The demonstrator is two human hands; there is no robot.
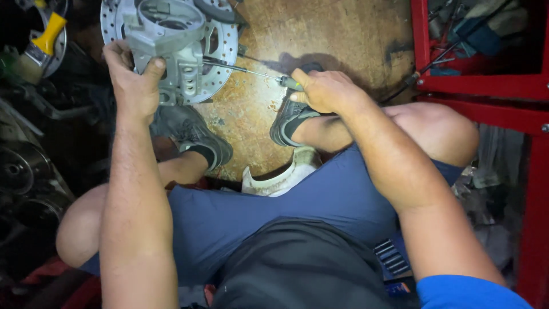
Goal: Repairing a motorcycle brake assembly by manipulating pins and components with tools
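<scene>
A grey cast-metal housing [171, 43] stands on a drilled brake disc [223, 40] at the top of the view. My left hand [132, 77] grips the housing's left side, thumb pressed on its front. My right hand [323, 90] is closed around the green and black handle of a screwdriver [251, 71], whose thin shaft reaches left to the housing's lower right side. Its tip is hidden by the casting.
I sit low, knees spread, grey shoes [191, 134] on a stained brown floor [337, 34]. A red metal tool cart [486, 86] stands at the right. A yellow-handled brush [40, 46] and dark machine parts [23, 171] crowd the left. A white container [286, 174] sits between my feet.
</scene>
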